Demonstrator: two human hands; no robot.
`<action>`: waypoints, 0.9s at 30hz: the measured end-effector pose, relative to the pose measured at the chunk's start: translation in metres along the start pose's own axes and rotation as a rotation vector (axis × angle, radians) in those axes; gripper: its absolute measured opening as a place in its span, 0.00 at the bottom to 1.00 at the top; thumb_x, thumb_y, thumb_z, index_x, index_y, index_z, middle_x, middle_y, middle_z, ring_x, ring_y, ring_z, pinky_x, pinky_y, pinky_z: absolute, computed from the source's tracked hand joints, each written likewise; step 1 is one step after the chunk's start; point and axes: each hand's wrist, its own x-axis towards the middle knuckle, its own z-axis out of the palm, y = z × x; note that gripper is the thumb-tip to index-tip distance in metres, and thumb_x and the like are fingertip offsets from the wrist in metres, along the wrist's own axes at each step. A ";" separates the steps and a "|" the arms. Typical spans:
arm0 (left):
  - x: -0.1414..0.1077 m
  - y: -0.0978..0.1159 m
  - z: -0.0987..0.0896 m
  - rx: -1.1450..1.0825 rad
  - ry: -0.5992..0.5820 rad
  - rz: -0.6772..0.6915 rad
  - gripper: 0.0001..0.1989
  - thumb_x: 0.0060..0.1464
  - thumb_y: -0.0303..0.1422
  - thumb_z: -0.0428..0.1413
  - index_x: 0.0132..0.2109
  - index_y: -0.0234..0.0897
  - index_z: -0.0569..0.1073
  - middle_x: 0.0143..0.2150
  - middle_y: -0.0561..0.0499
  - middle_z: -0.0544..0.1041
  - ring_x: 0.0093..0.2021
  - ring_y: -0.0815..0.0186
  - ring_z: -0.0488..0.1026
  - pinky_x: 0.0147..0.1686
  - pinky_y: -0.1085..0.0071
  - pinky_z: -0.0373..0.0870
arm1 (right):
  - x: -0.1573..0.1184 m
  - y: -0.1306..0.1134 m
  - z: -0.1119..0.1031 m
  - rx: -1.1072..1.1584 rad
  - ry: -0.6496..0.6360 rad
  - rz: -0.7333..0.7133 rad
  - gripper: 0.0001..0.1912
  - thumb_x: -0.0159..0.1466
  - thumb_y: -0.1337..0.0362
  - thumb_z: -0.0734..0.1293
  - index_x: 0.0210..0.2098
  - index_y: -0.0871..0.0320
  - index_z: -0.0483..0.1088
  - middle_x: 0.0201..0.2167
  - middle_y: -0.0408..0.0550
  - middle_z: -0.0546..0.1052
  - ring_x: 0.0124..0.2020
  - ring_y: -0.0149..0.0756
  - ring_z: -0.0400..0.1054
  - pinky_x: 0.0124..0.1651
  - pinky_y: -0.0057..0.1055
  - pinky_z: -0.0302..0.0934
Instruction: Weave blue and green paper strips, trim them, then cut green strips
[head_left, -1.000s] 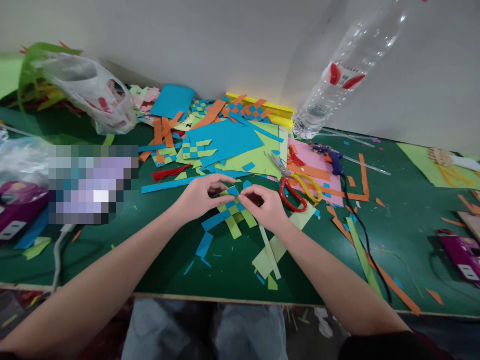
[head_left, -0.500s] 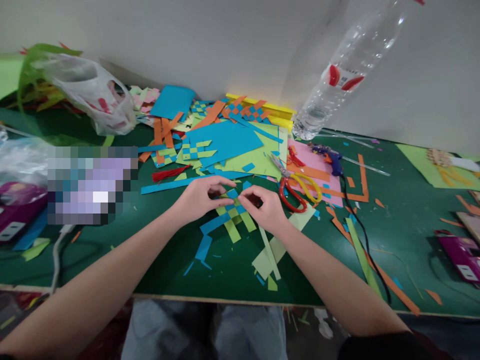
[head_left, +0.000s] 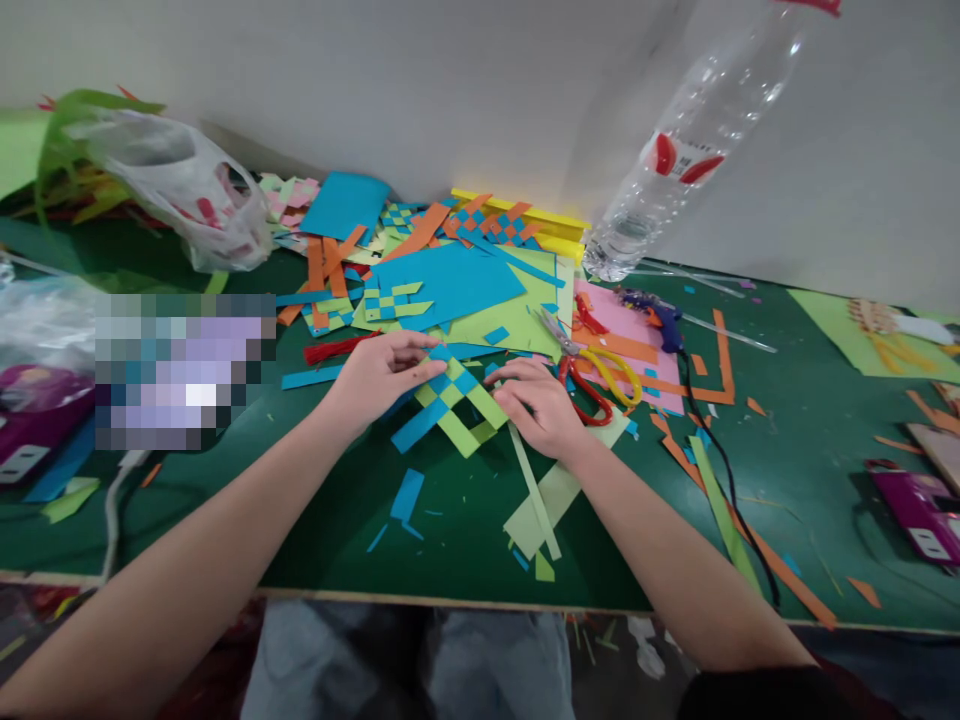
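My left hand (head_left: 379, 378) pinches the upper-left edge of a blue-and-green checkered weave of paper strips (head_left: 451, 383), midway between the front and back edges of the green tabletop (head_left: 322, 540). My right hand (head_left: 541, 408) curls at its right corner; whether it clasps, I cannot tell. Beyond lie red-and-yellow-handled metal scissors (head_left: 589, 385); a clear plastic bottle (head_left: 654, 200) stands by the back edge.

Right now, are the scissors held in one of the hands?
No, the scissors lie to the right of the right hand, while the left hand holds the woven paper.
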 end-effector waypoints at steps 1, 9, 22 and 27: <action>0.001 -0.002 -0.001 -0.063 0.037 -0.033 0.21 0.46 0.43 0.65 0.45 0.36 0.77 0.35 0.49 0.79 0.35 0.64 0.76 0.37 0.69 0.73 | 0.000 0.001 0.001 -0.003 -0.029 -0.011 0.22 0.71 0.56 0.55 0.26 0.54 0.71 0.39 0.50 0.80 0.46 0.40 0.72 0.57 0.44 0.61; 0.009 -0.008 -0.005 -0.389 0.260 -0.213 0.16 0.46 0.39 0.66 0.43 0.39 0.77 0.38 0.50 0.80 0.34 0.67 0.76 0.29 0.76 0.74 | 0.002 0.003 0.003 -0.087 -0.072 0.063 0.23 0.73 0.57 0.51 0.39 0.57 0.75 0.44 0.51 0.81 0.56 0.42 0.69 0.64 0.49 0.53; 0.006 0.012 -0.003 -0.518 0.380 -0.340 0.07 0.50 0.31 0.63 0.39 0.39 0.77 0.25 0.58 0.72 0.17 0.77 0.63 0.15 0.81 0.61 | -0.001 -0.004 0.005 -0.030 -0.165 -0.211 0.21 0.72 0.61 0.54 0.32 0.54 0.77 0.34 0.45 0.82 0.43 0.34 0.76 0.64 0.45 0.54; 0.003 0.015 -0.002 -0.551 0.331 -0.347 0.07 0.51 0.29 0.63 0.40 0.38 0.77 0.27 0.58 0.73 0.23 0.76 0.69 0.17 0.82 0.63 | 0.002 -0.005 0.007 -0.300 -0.100 0.023 0.17 0.71 0.62 0.55 0.44 0.59 0.75 0.43 0.52 0.81 0.56 0.42 0.70 0.67 0.52 0.49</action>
